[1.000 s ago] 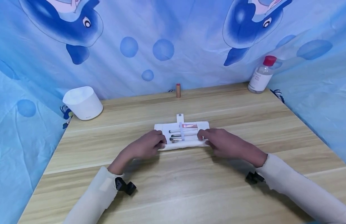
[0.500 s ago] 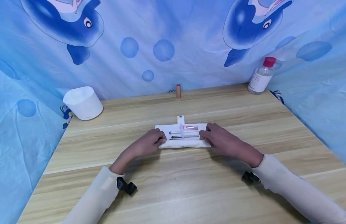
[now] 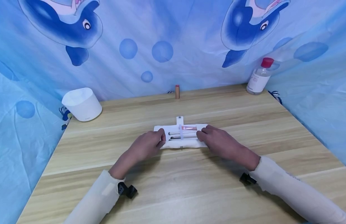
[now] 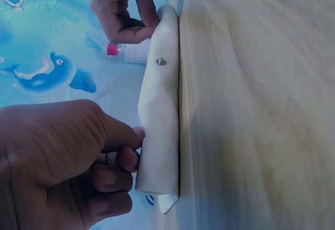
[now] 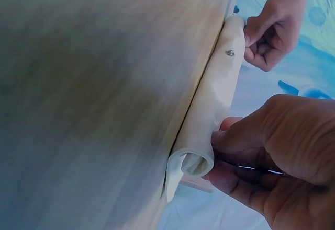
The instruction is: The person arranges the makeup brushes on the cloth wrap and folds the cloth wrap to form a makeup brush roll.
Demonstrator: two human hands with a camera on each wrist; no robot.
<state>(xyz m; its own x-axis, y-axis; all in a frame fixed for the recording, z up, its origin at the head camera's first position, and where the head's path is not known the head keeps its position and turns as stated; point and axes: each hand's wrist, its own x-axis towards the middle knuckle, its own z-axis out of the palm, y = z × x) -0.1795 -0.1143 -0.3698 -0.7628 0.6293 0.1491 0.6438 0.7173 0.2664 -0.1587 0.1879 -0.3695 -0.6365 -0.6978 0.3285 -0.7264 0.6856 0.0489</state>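
Note:
A white makeup brush roll (image 3: pixel 187 143) lies on the table, its near side rolled into a tube and its far side flat. On the flat part, a pink-ended brush (image 3: pixel 189 128) and slim brushes (image 3: pixel 175 137) lie sideways under a pale band. A strap with a snap (image 3: pixel 180 119) points away from me. My left hand (image 3: pixel 147 144) pinches the tube's left end between thumb and curled fingers. At the other end, my right hand (image 3: pixel 220 141) grips the tube with thumb and fingers. A metal stud (image 4: pixel 161 61) shows on the tube's outside. The tube's end (image 5: pixel 193 163) shows its coiled layers.
On the wooden table (image 3: pixel 173 186), a white cup-like container (image 3: pixel 83 105) stands at the back left. A brown lipstick-like tube (image 3: pixel 177 92) is upright at the back middle. A red-capped bottle (image 3: pixel 259 77) stands back right. A blue dolphin-print curtain (image 3: pixel 195 68) hangs behind.
The near edge of the brush roll has turned further over, covering the lowest brush almost wholly. The metal stud has come into view on its front. Both hands have stayed at the ends.

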